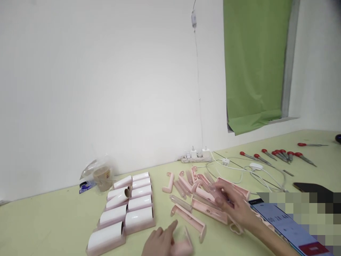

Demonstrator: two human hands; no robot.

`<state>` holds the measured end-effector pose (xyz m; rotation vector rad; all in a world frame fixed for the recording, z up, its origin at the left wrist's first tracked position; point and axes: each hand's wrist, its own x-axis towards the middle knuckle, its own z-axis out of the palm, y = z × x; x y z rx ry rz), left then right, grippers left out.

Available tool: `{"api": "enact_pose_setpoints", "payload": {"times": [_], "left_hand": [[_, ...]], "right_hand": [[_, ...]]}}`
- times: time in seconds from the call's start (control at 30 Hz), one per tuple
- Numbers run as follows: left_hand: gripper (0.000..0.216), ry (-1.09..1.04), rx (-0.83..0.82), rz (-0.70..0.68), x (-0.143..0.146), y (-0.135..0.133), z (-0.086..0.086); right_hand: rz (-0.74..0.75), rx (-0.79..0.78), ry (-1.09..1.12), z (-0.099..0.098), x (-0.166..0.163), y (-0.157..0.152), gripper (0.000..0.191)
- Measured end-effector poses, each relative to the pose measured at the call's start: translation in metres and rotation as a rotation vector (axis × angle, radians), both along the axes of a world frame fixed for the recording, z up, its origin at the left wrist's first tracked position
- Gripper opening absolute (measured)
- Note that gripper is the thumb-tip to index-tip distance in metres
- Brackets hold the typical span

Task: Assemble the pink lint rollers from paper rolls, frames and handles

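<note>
At the lower middle, my left hand [160,241] has its index finger stretched out, while the thumb side grips a pale pink plastic part [183,247], smeared by motion. My right hand [234,203] reaches into a pile of pink parts, fingers curled and blurred; what they close on is not clear. Around it lie clear tubes such as this tube [181,203] and several pink end-bracket holders. One pink holder [189,221] lies between my hands. Left of my left hand, white rolls [140,218] with pink bases lie in two columns, one roll [118,199] tilted on top.
A phone [282,227] showing a timer stands near my right forearm. Behind are a power strip [195,159], white cables and red-tipped tools [281,156]. A dark object [314,187] lies at right. A bagged tape roll [102,177] sits by the wall.
</note>
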<state>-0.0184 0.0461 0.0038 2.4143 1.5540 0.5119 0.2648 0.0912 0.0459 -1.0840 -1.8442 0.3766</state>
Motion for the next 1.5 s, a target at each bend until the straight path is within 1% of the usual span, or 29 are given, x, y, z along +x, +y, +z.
{"api": "enact_pose_setpoints", "payload": {"times": [0.03, 0.07, 0.1, 0.17, 0.23, 0.27, 0.3, 0.33, 0.37, 0.43, 0.47, 0.53, 0.57, 0.6, 0.67, 0.73, 0.8, 0.87, 0.93, 1.03, 1.1, 1.17, 1.27, 1.37, 1.43, 1.5], "left_hand": [[0.039, 0.107, 0.031, -0.033, 0.010, 0.007, -0.003], [0.034, 0.168, 0.060, -0.062, 0.019, 0.013, -0.004], [0.030, 0.183, 0.098, -0.082, 0.026, 0.019, -0.004], [0.032, 0.082, 0.189, -0.082, 0.036, 0.027, 0.001], [0.037, -0.173, 0.256, -0.026, 0.040, 0.028, 0.006], [0.037, -0.355, 0.207, 0.006, 0.043, 0.027, 0.009], [0.035, -0.549, 0.098, 0.029, 0.045, 0.024, 0.011], [0.034, -0.719, -0.039, 0.037, 0.047, 0.020, 0.013], [0.036, -0.869, -0.194, 0.030, 0.050, 0.016, 0.014], [0.050, -1.141, -0.500, -0.017, 0.054, 0.006, 0.017], [0.052, -1.276, -0.612, -0.027, 0.054, 0.001, 0.019], [0.044, -1.531, -0.732, 0.015, 0.052, -0.006, 0.022], [0.039, -1.587, -0.726, 0.067, 0.049, -0.008, 0.023], [0.037, -1.548, -0.663, 0.132, 0.045, -0.010, 0.024], [0.034, -1.297, -0.464, 0.217, 0.037, -0.012, 0.026], [0.028, -1.004, -0.271, 0.210, 0.033, -0.015, 0.026], [0.019, -0.805, -0.139, 0.171, 0.033, -0.019, 0.025], [0.010, -0.650, -0.073, 0.131, 0.036, -0.024, 0.024], [0.010, -0.494, -0.017, 0.103, 0.037, -0.027, 0.023], [0.012, -0.341, 0.059, 0.151, 0.037, -0.030, 0.022], [0.012, -0.321, 0.079, 0.198, 0.036, -0.029, 0.022], [0.012, -0.326, 0.084, 0.203, 0.037, -0.029, 0.023], [0.012, -0.406, 0.050, 0.249, 0.038, -0.028, 0.027], [0.014, -0.485, 0.026, 0.320, 0.038, -0.028, 0.031], [0.013, -0.413, 0.049, 0.290, 0.037, -0.028, 0.032], [0.014, -0.249, 0.108, 0.172, 0.038, -0.028, 0.027]], "right_hand": [[0.024, 0.013, -0.035, -0.002, -0.002, -0.001, 0.033], [0.033, 0.034, -0.062, -0.004, -0.003, -0.002, 0.036], [0.028, 0.067, -0.081, -0.004, -0.004, -0.003, 0.038], [0.008, 0.174, -0.113, 0.000, -0.007, -0.003, 0.041], [0.033, 0.333, -0.183, 0.009, -0.013, -0.006, 0.039], [0.064, 0.424, -0.247, 0.015, -0.018, -0.009, 0.033], [0.105, 0.503, -0.329, 0.020, -0.025, -0.012, 0.026], [0.155, 0.553, -0.419, 0.025, -0.034, -0.017, 0.020], [0.209, 0.574, -0.502, 0.029, -0.043, -0.023, 0.021], [0.327, 0.561, -0.619, 0.033, -0.062, -0.035, 0.028], [0.381, 0.538, -0.642, 0.032, -0.070, -0.040, 0.028], [0.437, 0.446, -0.573, 0.027, -0.079, -0.047, 0.028], [0.437, 0.368, -0.487, 0.023, -0.081, -0.049, 0.026], [0.427, 0.267, -0.384, 0.020, -0.080, -0.049, 0.022], [0.389, 0.053, -0.185, 0.013, -0.078, -0.047, 0.015], [0.379, -0.114, -0.082, 0.009, -0.075, -0.045, 0.016], [0.392, -0.233, -0.029, 0.006, -0.075, -0.045, 0.016], [0.407, -0.312, 0.026, 0.003, -0.077, -0.045, 0.015], [0.424, -0.411, 0.091, 0.000, -0.079, -0.047, 0.011], [0.482, -0.585, 0.196, -0.005, -0.081, -0.049, 0.006], [0.508, -0.626, 0.253, -0.005, -0.082, -0.050, 0.008], [0.518, -0.622, 0.305, -0.004, -0.082, -0.050, 0.013], [0.535, -0.630, 0.364, -0.002, -0.082, -0.050, 0.017], [0.545, -0.650, 0.364, -0.002, -0.082, -0.049, 0.014], [0.540, -0.656, 0.380, -0.002, -0.083, -0.049, 0.019], [0.523, -0.657, 0.417, -0.001, -0.083, -0.048, 0.032]]}}
